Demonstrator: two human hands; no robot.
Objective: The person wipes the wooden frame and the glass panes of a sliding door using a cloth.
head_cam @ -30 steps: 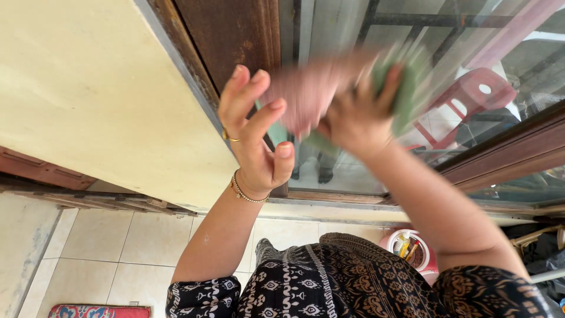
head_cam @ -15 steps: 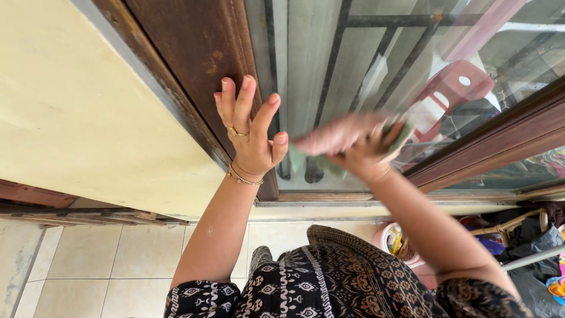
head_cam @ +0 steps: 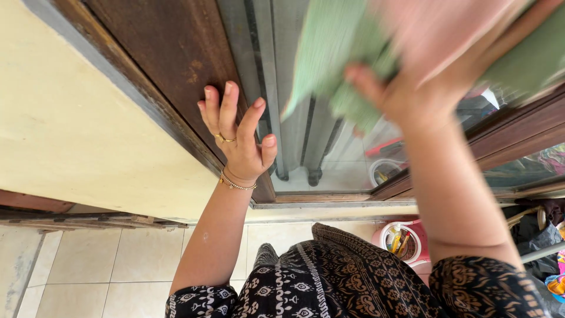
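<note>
- The person's right hand [head_cam: 438, 56] is raised high against a clear glass window pane [head_cam: 306, 147], blurred in the picture.
- Its grip is closed around a pale green folded cloth [head_cam: 329, 53], which lies flat on the upper part of the glass and spreads out to both sides of the hand.
- The left hand [head_cam: 238, 138] rests with its fingers spread wide and holds nothing; the fingertips touch the dark brown wooden window frame [head_cam: 170, 59] just left of the glass.
- A thin gold ring [head_cam: 225, 139] sits on one finger of that hand, and a beaded gold bracelet [head_cam: 235, 184] circles the wrist.
- Left of the frame is a cream painted wall [head_cam: 70, 135].
- Below, the person wears a black garment with a white and brown pattern [head_cam: 329, 282].
- Pale square floor tiles [head_cam: 118, 259] lie beneath.
- A pink and white round tub of small bottles [head_cam: 403, 241] stands on the floor beside the right arm.
</note>
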